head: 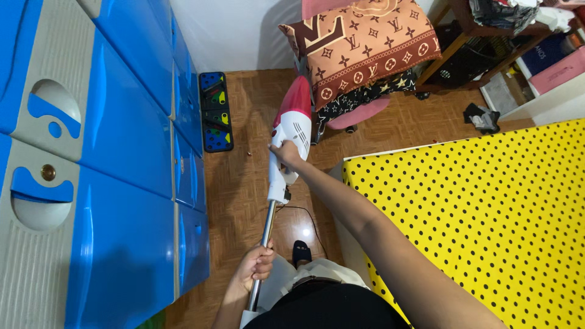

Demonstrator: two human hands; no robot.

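Left hand (256, 265) low on vacuum (286, 152)

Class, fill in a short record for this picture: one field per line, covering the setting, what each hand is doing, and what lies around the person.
Setting: room with wooden floor
Left hand: closed around the metal tube of a stick vacuum
Right hand: gripping the vacuum's white and red body
Vacuum position: held up off the floor, tube end near the person's waist
Left side: blue cabinet
Right side: yellow sheet with black dots
Ahead: patterned brown pillow, pink chair
On floor: black cable, blue board with coloured spots
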